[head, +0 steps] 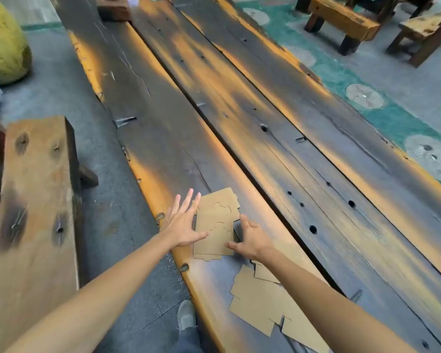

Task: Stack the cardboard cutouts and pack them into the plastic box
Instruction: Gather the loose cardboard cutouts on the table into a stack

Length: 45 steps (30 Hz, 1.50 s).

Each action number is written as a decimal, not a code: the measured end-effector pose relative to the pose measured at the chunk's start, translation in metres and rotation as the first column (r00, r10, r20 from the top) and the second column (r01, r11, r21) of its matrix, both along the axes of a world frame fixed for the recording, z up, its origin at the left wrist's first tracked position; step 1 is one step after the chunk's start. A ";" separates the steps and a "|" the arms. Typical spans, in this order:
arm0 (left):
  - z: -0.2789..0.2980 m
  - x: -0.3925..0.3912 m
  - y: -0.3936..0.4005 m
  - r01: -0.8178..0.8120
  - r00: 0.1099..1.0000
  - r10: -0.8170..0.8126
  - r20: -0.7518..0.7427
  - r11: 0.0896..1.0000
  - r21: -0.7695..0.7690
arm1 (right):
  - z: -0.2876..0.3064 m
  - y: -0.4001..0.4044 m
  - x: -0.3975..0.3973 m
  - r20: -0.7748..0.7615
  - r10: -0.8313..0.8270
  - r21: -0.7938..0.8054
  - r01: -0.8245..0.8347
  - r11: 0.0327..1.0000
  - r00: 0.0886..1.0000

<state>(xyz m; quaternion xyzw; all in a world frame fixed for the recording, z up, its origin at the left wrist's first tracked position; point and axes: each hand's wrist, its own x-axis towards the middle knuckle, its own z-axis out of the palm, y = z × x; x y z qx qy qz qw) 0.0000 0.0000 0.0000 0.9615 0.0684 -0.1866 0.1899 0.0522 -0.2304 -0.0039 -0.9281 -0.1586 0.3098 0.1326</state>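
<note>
Cutout stack (215,222) lies flat on the dark plank table (303,154), near its orange edge. My left hand (182,225) is flat and spread, fingers splayed, pressing the stack's left side. My right hand (251,239) cups the stack's right edge, thumb on top, not clenched. Loose cutouts (260,301) lie on the table nearer me than the stack, under my right forearm.
</note>
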 end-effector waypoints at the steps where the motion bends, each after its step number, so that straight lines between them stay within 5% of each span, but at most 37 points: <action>1: -0.002 0.000 0.000 -0.005 1.000 0.004 -0.020 1.000 -0.030 | -0.003 0.003 -0.001 -0.011 -0.021 0.010 0.022 1.000 1.000; 9: -0.030 -0.006 0.003 -0.186 0.979 0.159 -0.128 0.954 -0.237 | -0.024 0.026 -0.011 -0.047 -0.221 0.012 0.221 0.975 0.974; 14: -0.041 -0.011 -0.001 -0.469 0.881 0.436 -0.182 0.754 -0.460 | -0.035 0.034 -0.009 -0.074 -0.471 0.156 0.477 0.865 0.879; 21: -0.049 -0.009 -0.002 -0.656 0.747 0.534 -0.396 0.495 -0.570 | -0.038 0.035 -0.009 -0.269 -0.733 0.253 0.780 0.572 0.624; 28: -0.049 -0.013 -0.001 -0.745 0.626 0.554 -0.549 0.218 -0.630 | -0.039 0.034 -0.008 -0.341 -0.803 0.303 0.866 0.399 0.489; 35: -0.037 -0.007 0.019 -0.738 0.609 0.521 -0.599 0.094 -0.669 | -0.036 0.042 0.004 -0.477 -0.773 0.338 0.899 0.278 0.418; 38: -0.033 -0.003 0.030 -0.734 0.605 0.518 -0.605 0.067 -0.676 | -0.036 0.045 0.017 -0.391 -0.795 0.334 0.877 0.346 0.463; 42: -0.027 0.000 0.046 -0.726 0.593 0.531 -0.605 0.026 -0.687 | -0.037 0.050 0.031 -0.187 -0.730 0.204 0.753 0.625 0.657; 45: -0.026 -0.003 0.060 -0.728 0.566 0.549 -0.614 -0.015 -0.685 | -0.037 0.059 0.035 -0.130 -0.676 0.085 0.687 0.721 0.725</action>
